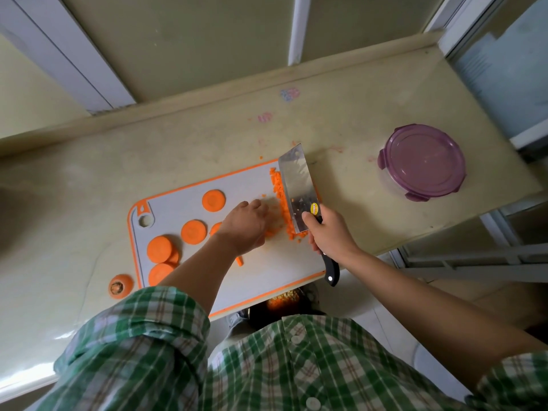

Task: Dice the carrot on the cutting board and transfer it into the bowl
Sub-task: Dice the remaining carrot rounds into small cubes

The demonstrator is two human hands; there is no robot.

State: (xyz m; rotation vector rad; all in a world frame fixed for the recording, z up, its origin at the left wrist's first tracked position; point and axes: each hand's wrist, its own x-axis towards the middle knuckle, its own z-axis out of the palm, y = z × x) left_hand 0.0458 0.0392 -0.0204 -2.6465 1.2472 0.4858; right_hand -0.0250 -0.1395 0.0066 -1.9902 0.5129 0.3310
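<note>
A white cutting board with an orange rim lies on the counter, its near edge jutting past the counter edge. Several round carrot slices rest on its left half. A row of diced carrot lies along the left side of the cleaver, which my right hand grips by its black handle, blade down on the board. My left hand lies on the board just left of the dice, fingers curled against them. A dark bowl holding diced carrot sits below the board's near edge, partly hidden.
A carrot top end lies on the counter left of the board. A round container with a purple lid stands at the right of the counter. The counter's right edge drops off near a metal rack.
</note>
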